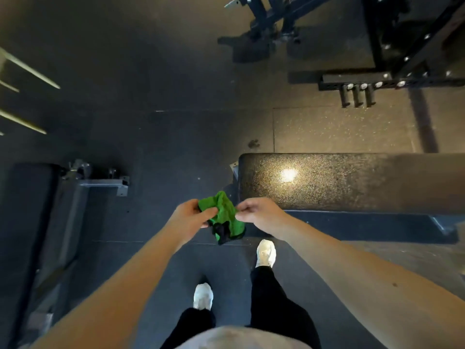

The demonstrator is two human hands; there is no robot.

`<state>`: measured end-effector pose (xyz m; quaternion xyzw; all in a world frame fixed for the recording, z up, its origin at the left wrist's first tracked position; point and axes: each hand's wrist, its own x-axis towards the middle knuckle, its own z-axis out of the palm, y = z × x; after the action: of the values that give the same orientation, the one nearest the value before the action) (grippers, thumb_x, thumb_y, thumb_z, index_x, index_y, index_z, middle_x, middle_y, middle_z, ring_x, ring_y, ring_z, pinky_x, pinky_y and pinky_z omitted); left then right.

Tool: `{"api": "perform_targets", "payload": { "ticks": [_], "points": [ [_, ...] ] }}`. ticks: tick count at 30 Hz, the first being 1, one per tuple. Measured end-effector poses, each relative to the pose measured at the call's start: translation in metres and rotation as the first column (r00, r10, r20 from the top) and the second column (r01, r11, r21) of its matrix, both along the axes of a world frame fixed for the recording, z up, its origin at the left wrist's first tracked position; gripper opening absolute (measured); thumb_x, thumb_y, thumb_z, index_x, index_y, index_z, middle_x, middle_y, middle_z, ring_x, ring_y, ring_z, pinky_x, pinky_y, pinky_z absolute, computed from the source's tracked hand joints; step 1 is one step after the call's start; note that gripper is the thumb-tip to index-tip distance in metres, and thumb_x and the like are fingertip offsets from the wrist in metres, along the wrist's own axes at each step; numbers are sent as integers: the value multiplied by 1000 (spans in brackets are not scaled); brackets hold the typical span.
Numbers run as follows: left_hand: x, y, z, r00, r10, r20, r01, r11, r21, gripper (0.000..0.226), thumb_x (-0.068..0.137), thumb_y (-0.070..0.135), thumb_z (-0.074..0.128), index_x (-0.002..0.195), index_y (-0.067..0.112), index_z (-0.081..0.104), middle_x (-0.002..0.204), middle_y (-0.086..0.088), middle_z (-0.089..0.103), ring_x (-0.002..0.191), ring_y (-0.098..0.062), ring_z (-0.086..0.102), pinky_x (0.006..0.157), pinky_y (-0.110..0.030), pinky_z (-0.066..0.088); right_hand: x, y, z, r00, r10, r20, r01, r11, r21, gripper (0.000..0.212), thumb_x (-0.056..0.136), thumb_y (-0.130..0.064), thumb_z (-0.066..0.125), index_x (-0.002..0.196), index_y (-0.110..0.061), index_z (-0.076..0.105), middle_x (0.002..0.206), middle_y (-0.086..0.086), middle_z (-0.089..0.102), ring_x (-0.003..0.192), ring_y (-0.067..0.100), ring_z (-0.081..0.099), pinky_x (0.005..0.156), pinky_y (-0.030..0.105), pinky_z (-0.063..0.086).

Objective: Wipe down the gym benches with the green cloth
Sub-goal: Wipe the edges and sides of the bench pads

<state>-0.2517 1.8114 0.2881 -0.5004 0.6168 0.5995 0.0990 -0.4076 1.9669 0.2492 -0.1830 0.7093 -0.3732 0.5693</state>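
Observation:
A crumpled green cloth (225,215) with a dark edge hangs between both hands, above the floor. My left hand (188,217) grips its left side with curled fingers. My right hand (259,214) pinches its right edge. A black padded bench (352,182) lies just to the right of the hands, its near end close to the cloth, with a bright light spot on the pad. A second dark bench (27,222) runs along the left side.
I stand on dark rubber flooring, white shoes (266,253) below the hands. A black rack frame with pegs (364,86) stands at the back right. Another machine's feet (264,39) are at the top centre. The left bench's metal foot (105,183) sticks out.

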Motion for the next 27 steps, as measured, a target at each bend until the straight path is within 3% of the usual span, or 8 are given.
{"api": "perform_targets", "payload": {
  "ticks": [5,8,10,13,17,19,22,27],
  "points": [
    [-25,-11,56,998,-69,4,69,982,-175,29,88,25,79,97,3,63,91,-9,71,90,-27,73,81,-33,61,-33,0,35,988,-114,103,123,988,-91,15,95,-10,69,109,-5,73,113,14,74,106,20,70,104,37,53],
    [-35,-23,76,991,-137,13,135,949,-286,34,82,32,83,92,7,61,81,-8,70,80,-23,71,77,-40,58,-42,-17,55,950,-132,282,182,970,-160,25,102,-19,61,123,-8,67,123,10,71,117,20,67,105,39,53],
    [-39,-31,89,979,-204,28,201,917,-346,29,83,30,83,88,13,60,73,-3,68,65,-11,62,67,-33,49,-42,-35,67,953,-96,287,166,959,-230,30,100,-32,64,124,-16,67,122,5,73,116,16,67,103,37,53],
    [-39,-49,101,964,-264,31,254,877,-408,23,84,25,81,88,18,59,81,-8,68,69,-12,59,67,-30,46,-38,-66,79,998,-60,29,66,958,-280,27,91,-28,76,114,-16,72,108,3,76,100,12,71,91,24,55],
    [-26,-93,100,979,-201,-8,177,878,-445,15,88,18,76,95,16,62,89,-8,70,83,-21,67,76,-31,52,-38,-104,79,961,41,-272,-105,969,-222,8,90,-15,74,97,-11,75,89,2,73,72,-2,62,67,13,49],
    [-17,-124,91,987,-161,-21,133,879,-458,13,89,16,74,94,17,62,87,-4,70,86,-21,68,81,-38,53,-36,-125,76,932,133,-336,-195,968,-158,6,92,-19,71,93,-14,74,83,-2,71,66,-6,60,60,10,44],
    [-9,-182,67,991,-133,1,115,849,-517,9,92,21,69,96,22,61,88,1,68,87,-22,65,77,-39,51,-30,-166,66,880,230,-416,-279,959,-58,7,91,-23,70,93,-17,73,88,1,73,82,10,64,67,20,47],
    [-7,-299,41,985,-140,-105,82,898,-431,7,95,25,66,99,26,61,93,3,68,90,-18,64,80,-37,51,-14,-259,68,942,76,-327,-80,997,4,4,89,-14,72,89,-18,72,90,7,75,78,9,66,73,26,51]
  ]
}}
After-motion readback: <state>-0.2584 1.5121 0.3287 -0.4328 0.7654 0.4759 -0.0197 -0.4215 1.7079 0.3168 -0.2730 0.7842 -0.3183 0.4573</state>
